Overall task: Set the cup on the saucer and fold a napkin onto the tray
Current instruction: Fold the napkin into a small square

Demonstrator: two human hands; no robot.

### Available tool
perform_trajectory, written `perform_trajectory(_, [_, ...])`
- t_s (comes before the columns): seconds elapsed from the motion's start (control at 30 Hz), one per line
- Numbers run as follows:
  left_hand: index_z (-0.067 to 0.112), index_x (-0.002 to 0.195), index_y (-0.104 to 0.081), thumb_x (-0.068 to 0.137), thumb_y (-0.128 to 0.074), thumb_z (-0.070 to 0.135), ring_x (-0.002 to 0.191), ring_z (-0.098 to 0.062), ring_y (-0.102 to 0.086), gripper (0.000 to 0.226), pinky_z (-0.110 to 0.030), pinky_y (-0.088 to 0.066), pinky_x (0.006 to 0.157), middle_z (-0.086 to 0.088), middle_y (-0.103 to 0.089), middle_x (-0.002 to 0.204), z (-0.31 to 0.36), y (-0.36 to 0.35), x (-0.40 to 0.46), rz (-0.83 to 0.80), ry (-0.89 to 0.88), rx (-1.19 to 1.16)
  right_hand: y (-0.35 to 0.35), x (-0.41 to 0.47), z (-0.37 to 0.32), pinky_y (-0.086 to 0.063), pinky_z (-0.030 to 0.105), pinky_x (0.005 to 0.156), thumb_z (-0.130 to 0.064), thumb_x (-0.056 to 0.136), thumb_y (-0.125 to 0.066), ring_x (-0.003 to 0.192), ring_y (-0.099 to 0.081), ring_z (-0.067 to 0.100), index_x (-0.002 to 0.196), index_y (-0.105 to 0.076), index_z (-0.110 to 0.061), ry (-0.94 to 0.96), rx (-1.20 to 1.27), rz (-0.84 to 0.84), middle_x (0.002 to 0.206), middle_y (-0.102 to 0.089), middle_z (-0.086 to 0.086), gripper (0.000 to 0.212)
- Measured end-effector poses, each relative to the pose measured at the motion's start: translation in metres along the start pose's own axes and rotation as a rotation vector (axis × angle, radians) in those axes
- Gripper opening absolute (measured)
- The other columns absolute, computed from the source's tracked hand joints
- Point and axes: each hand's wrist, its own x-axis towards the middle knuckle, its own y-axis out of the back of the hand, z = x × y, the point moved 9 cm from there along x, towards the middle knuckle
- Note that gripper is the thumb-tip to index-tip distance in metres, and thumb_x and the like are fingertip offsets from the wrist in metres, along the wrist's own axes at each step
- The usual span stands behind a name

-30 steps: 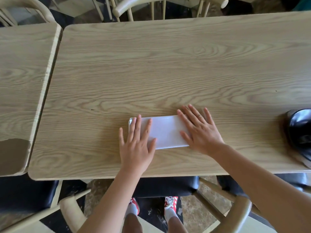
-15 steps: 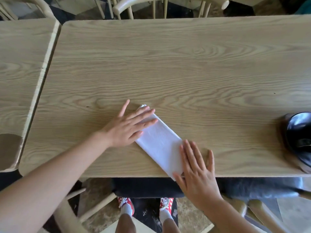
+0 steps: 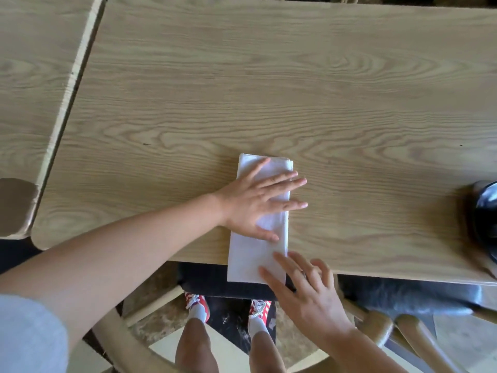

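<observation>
Two hands at work, one napkin; entries run near to far.

1. Right hand (image 3: 309, 294): nearest the person, at the desk's near edge. Fingers straight and spread, tips resting on the napkin's overhanging end; its grip is wide and holds nothing.

2. Napkin (image 3: 258, 254): white, folded to a long narrow strip, lying lengthwise away from the person. Its near end juts past the desk edge, unsupported over the seat below. Risks, as judged: if the left hand lifts while the right pushes, the strip could slide off and drop to the floor; a fold made across the overhang may come out crooked, having no firm backing; the stacked layers at the far end could shift apart if pressed unevenly.

3. Left hand (image 3: 255, 203): flat on the middle of the napkin, fingers straight and fanned, pressing it down. Grip wide, nothing held.

4. Desk (image 3: 269, 90): pale wood-grain top, rounded corners, smooth; likely slippery under cloth, which adds to the sliding risk.

5. Dark glossy object (image 3: 486, 219): at the right edge, cut off by the frame; what it is cannot be told. No cup, saucer or tray is identifiable, so that part of the task cannot be judged.

6. Second desk (image 3: 32, 76): same finish, butted alongside on the left with a narrow gap.

7. Below: pale wooden chairs with dark seats, mottled stone floor, red-and-white shoes.
</observation>
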Motion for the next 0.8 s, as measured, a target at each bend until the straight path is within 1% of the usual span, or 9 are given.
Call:
perform_trajectory(0.1, [0.033, 0.147, -0.011, 0.085, -0.024, 0.069, 0.145, -0.021, -0.004, 0.073, -0.061, 0.002, 0.112, -0.005, -0.009, 0.158, 0.001, 0.002, -0.001, -0.003, 0.008, 0.045, -0.003, 0.005, 0.006, -0.033, 0.044, 0.092, -0.014, 0.070, -0.068, 0.123, -0.041, 0.023, 0.123, -0.053, -0.027, 0.012, 0.043, -0.015, 0.132, -0.044, 0.002, 0.056])
perform_trajectory(0.17, [0.029, 0.148, -0.010, 0.091, -0.024, 0.059, 0.145, -0.021, -0.005, 0.066, -0.059, -0.003, 0.114, -0.004, -0.007, 0.158, 0.001, 0.009, -0.002, 0.020, 0.061, 0.024, -0.002, 0.007, 0.007, -0.035, 0.044, 0.091, -0.014, 0.067, -0.073, 0.121, -0.044, 0.021, 0.119, -0.060, -0.028, 0.005, 0.073, -0.005, 0.129, -0.054, 0.000, 0.054])
perform_trajectory(0.23, [0.024, 0.147, -0.009, 0.093, -0.025, 0.051, 0.145, -0.021, -0.005, 0.062, -0.056, -0.009, 0.114, -0.002, -0.005, 0.156, -0.005, 0.018, -0.014, 0.089, 0.217, -0.112, 0.000, 0.010, 0.009, -0.037, 0.043, 0.090, -0.014, 0.066, -0.076, 0.118, -0.046, 0.020, 0.112, -0.067, -0.028, -0.008, 0.102, 0.012, 0.120, -0.066, -0.001, 0.050])
perform_trajectory(0.33, [0.019, 0.148, -0.014, 0.093, -0.029, 0.039, 0.145, -0.016, -0.011, 0.060, -0.050, -0.014, 0.115, 0.000, -0.012, 0.156, 0.000, 0.014, -0.057, 0.164, 0.400, -0.334, 0.006, 0.012, 0.013, -0.038, 0.041, 0.089, -0.013, 0.070, -0.073, 0.117, -0.048, 0.019, 0.110, -0.069, -0.027, -0.026, 0.145, 0.056, 0.116, -0.068, -0.003, 0.042])
perform_trajectory(0.43, [0.014, 0.148, -0.019, 0.083, -0.036, 0.028, 0.145, -0.015, -0.013, 0.068, -0.050, -0.013, 0.114, -0.002, -0.019, 0.157, 0.023, -0.002, -0.098, 0.125, 0.338, -0.380, 0.012, 0.015, 0.018, -0.039, 0.041, 0.089, -0.014, 0.072, -0.073, 0.113, -0.050, 0.018, 0.100, -0.073, -0.025, -0.039, 0.196, 0.096, 0.113, -0.069, -0.005, 0.030])
perform_trajectory(0.53, [0.011, 0.146, -0.025, 0.073, -0.047, 0.028, 0.145, -0.015, -0.014, 0.078, -0.049, -0.013, 0.115, -0.003, -0.022, 0.156, 0.031, -0.006, -0.110, 0.107, 0.314, -0.365, 0.025, 0.019, 0.026, -0.033, 0.043, 0.094, -0.014, 0.075, -0.071, 0.112, -0.053, 0.017, 0.090, -0.073, -0.022, -0.092, 0.263, 0.166, 0.108, -0.071, -0.009, 0.017])
perform_trajectory(0.63, [0.007, 0.137, -0.043, 0.082, -0.054, 0.036, 0.139, -0.018, -0.031, 0.064, -0.047, -0.023, 0.112, -0.005, -0.039, 0.147, 0.026, 0.005, -0.107, 0.204, 0.348, -0.350, 0.038, 0.025, 0.034, -0.028, 0.044, 0.101, -0.014, 0.085, -0.060, 0.114, -0.055, 0.012, 0.090, -0.068, -0.020, -0.175, 0.396, 0.248, 0.106, -0.071, -0.011, 0.011])
perform_trajectory(0.73, [0.007, 0.125, -0.058, 0.087, -0.050, 0.024, 0.127, -0.019, -0.049, 0.043, -0.043, -0.030, 0.107, -0.005, -0.057, 0.132, 0.020, 0.016, -0.103, 0.324, 0.393, -0.333, 0.044, 0.034, 0.038, -0.028, 0.046, 0.104, -0.015, 0.089, -0.054, 0.115, -0.057, 0.010, 0.091, -0.067, -0.019, -0.159, 0.454, 0.271, 0.104, -0.071, -0.011, 0.013])
perform_trajectory(0.8, [0.007, 0.119, -0.063, 0.084, -0.055, 0.013, 0.122, -0.019, -0.054, 0.036, -0.041, -0.032, 0.106, -0.004, -0.062, 0.126, 0.018, 0.019, -0.103, 0.388, 0.421, -0.352, 0.041, 0.039, 0.040, -0.030, 0.045, 0.104, -0.013, 0.085, -0.057, 0.115, -0.058, 0.011, 0.097, -0.063, -0.017, -0.113, 0.449, 0.241, 0.106, -0.071, -0.008, 0.014])
